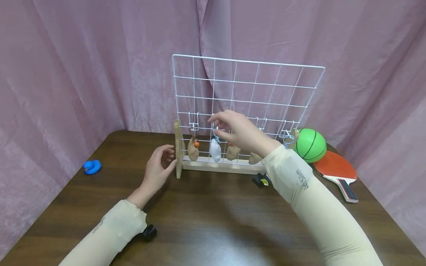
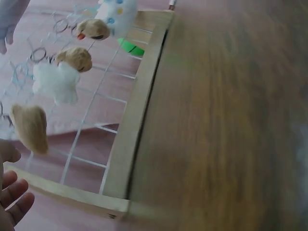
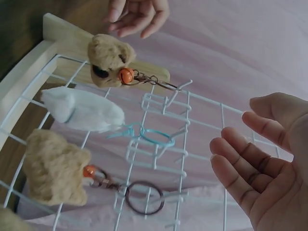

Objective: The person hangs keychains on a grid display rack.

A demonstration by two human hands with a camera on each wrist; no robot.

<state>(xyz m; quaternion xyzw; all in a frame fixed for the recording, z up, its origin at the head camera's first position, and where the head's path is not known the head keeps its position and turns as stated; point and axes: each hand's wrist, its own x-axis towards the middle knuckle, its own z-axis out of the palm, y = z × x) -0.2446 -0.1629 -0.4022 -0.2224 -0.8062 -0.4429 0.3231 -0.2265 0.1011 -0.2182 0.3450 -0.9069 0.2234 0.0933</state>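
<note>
My right hand (image 1: pixel 237 129) hovers in front of the white wire grid rack (image 1: pixel 247 82), its fingers loosely bent and holding nothing. Just below it hangs a white plush keychain (image 1: pixel 215 150) on a light blue ring. Brown plush keychains hang on either side: one with an orange bell (image 1: pixel 193 149) at the left, another (image 3: pixel 55 166) also belled. Part of the row is hidden behind my right arm. Beside the rack's left wooden post (image 1: pixel 178 149), my left hand (image 1: pixel 158 166) has its fingers relaxed, fingertips right at the wood; nothing is in it.
A green ball (image 1: pixel 310 145) and a red table tennis paddle (image 1: pixel 339 173) lie at the rack's right end. Far left on the brown table (image 1: pixel 206 214) is a blue rubber duck (image 1: pixel 91 167). A small black object (image 1: pixel 260 180) lies before the rack. Pink curtains (image 1: pixel 83 74) hang behind.
</note>
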